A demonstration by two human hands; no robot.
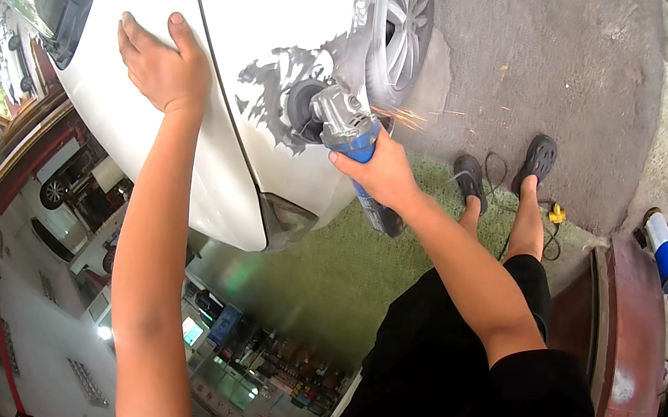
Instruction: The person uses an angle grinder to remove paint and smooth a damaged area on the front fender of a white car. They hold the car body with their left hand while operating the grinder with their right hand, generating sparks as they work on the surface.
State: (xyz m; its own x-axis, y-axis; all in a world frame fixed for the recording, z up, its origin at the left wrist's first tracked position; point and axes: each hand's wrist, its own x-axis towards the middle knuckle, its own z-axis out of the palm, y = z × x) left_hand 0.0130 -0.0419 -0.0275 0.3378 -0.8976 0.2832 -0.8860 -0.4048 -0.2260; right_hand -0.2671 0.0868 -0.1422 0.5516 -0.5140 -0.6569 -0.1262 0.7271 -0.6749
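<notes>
My right hand (386,168) is wrapped round the blue body of an angle grinder (353,127). The grinder's dark disc (306,105) meets the white car's body panel (297,10) near the wheel. Around the disc the paint is worn to a patchy bare-metal area (272,77), and orange sparks (403,118) fly off toward the right. My left hand (164,67) lies flat on the white panel across the dark seam, its fingers stretched and thumb apart, holding nothing.
A wheel (401,28) stands just beyond the grinder, and a headlight (287,220) sits at the panel's near corner. By my sandals (469,179), a dark cord with a yellow plug (557,214) lies on the ground. A blue-and-white cylinder (666,254) is at the right, above a reddish-brown panel (635,351).
</notes>
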